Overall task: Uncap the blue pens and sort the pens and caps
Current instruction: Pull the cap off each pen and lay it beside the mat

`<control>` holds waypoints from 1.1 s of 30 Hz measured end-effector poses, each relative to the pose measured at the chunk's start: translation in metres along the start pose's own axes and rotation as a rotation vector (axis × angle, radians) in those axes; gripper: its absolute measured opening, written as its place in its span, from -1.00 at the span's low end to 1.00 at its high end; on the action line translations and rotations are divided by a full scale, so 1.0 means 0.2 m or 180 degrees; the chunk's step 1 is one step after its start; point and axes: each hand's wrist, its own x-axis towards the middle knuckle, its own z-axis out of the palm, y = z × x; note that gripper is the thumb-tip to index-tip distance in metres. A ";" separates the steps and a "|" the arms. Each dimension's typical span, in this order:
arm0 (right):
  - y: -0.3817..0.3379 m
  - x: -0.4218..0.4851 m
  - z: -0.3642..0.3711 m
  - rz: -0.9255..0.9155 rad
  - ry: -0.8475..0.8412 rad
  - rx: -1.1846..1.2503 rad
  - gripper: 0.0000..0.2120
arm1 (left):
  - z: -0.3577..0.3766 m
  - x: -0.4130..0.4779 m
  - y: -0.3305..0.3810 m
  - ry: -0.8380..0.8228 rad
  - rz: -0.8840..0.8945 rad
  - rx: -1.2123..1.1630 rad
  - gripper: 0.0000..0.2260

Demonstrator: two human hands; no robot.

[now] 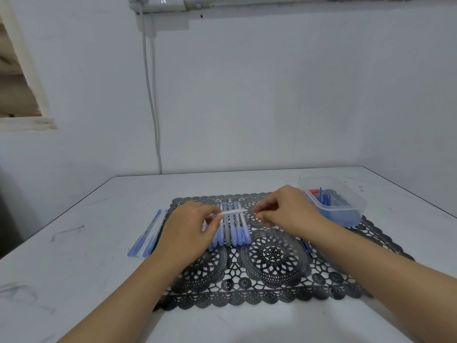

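The left hand (190,226) pinches a slim translucent plastic pen (230,212) crosswise above the row of capped pens (235,233) on the black lace mat (272,268). The right hand (284,211) is curled beside the pen's tip; whether it holds anything cannot be told.

- The placemat (272,256) is showing black all over, in a lace pattern of round medallions with a scalloped edge.
- The table (86,243) is showing white, with faint grey scuffs at the near left.
- The row of pens (238,231) is showing pale barrels and blue caps; one grey pen (227,231) is breaking the blue.
- The two pens at the left (148,236) are wearing the same white and blue.
- The crosswise pen (232,212) is looking white.
- The container (356,209) at the far right is showing clear, with blue pieces (326,199) and one red piece (314,191) inside.
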 end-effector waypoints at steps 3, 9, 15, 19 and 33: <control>0.00 0.00 0.01 0.0021 0.0213 0.0298 -0.87 | 0.00 0.00 0.00 0.0034 0.0028 -0.0029 -0.79; 0.00 -0.02 0.02 0.0142 0.0303 0.1303 -0.89 | -0.01 0.00 0.02 0.0137 0.0104 -0.0059 -0.80; -0.01 -0.03 0.05 0.0209 0.0177 0.1790 -0.88 | -0.01 0.00 0.03 0.0170 0.0155 -0.0043 -0.81; -0.01 -0.02 0.05 0.0239 0.0138 0.2263 -0.88 | -0.02 0.00 0.03 0.0235 0.0189 -0.0077 -0.82; 0.00 -0.03 0.09 -0.0283 0.0210 0.1782 -0.84 | -0.02 0.00 0.03 0.0273 0.0299 -0.0105 -0.82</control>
